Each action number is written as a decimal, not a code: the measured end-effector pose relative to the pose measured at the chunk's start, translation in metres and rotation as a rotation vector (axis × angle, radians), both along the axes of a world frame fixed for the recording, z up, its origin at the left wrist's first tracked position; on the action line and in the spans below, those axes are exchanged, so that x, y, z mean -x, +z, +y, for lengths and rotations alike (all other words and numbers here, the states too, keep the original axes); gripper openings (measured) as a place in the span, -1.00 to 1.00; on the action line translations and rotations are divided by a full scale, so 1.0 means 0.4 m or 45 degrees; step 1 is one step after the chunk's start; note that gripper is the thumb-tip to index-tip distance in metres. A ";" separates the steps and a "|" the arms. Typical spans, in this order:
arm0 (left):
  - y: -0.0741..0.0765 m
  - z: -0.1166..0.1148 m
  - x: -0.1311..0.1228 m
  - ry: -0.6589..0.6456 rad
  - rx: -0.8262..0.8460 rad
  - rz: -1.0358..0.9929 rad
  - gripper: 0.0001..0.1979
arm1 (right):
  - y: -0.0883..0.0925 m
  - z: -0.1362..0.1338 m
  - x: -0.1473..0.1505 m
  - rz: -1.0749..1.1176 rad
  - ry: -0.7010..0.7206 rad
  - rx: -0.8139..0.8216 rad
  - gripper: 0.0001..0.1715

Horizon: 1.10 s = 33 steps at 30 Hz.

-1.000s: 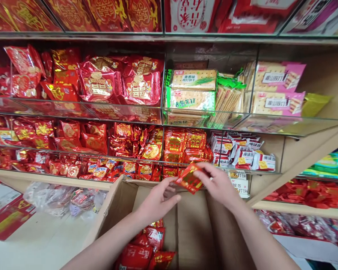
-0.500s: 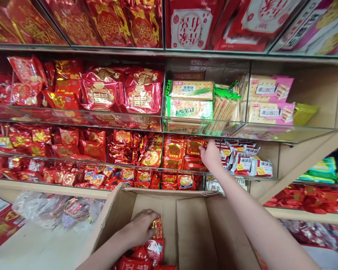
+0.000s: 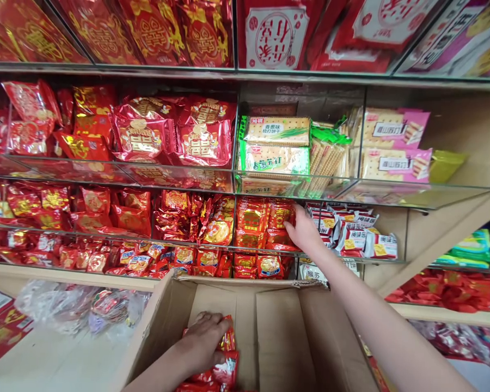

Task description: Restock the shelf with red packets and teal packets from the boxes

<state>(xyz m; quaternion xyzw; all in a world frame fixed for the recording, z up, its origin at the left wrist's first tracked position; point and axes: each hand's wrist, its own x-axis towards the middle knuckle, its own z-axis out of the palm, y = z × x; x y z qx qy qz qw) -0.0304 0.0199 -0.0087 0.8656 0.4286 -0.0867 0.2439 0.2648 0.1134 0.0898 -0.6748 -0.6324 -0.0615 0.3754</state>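
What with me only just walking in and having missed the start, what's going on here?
A person's left hand is down in an open cardboard box, on some red packets. Their right hand is up at the shelved red packs; its fingers are partly hidden, so I can't tell whether it grips one. White packets sit just to the right of that hand, and green cracker packs are on display above.

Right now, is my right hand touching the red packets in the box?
Apart: the head view shows your right hand at the shelves, red packets down in the box.
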 end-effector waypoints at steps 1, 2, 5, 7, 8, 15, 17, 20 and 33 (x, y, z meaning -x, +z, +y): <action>-0.003 -0.002 -0.001 0.012 -0.013 -0.006 -0.40 | -0.004 -0.009 0.001 -0.028 0.027 -0.057 -0.44; -0.006 -0.003 -0.003 0.021 -0.025 -0.011 -0.41 | -0.008 -0.021 0.002 -0.059 0.046 -0.111 -0.48; -0.014 -0.007 -0.004 0.012 -0.042 -0.019 -0.45 | -0.018 -0.070 0.007 -0.138 0.070 -0.197 -0.56; -0.015 -0.009 -0.004 0.001 -0.051 -0.020 -0.48 | -0.018 -0.104 0.008 -0.185 0.129 -0.151 -0.58; -0.014 -0.009 -0.004 -0.003 -0.056 -0.017 -0.49 | -0.015 -0.118 0.007 -0.210 0.194 -0.092 -0.59; -0.014 -0.012 -0.004 -0.005 -0.077 0.000 -0.54 | 0.029 -0.121 -0.012 -0.104 0.586 0.598 -0.72; -0.018 -0.012 -0.003 0.002 -0.092 -0.002 -0.55 | 0.040 -0.109 -0.014 -0.060 0.625 0.693 -0.74; -0.024 -0.014 0.000 -0.004 -0.112 -0.006 -0.56 | 0.054 -0.096 -0.014 -0.051 0.694 0.749 -0.75; -0.025 -0.016 -0.001 0.021 -0.085 -0.025 -0.58 | 0.093 -0.007 -0.011 -0.399 0.473 0.699 -0.88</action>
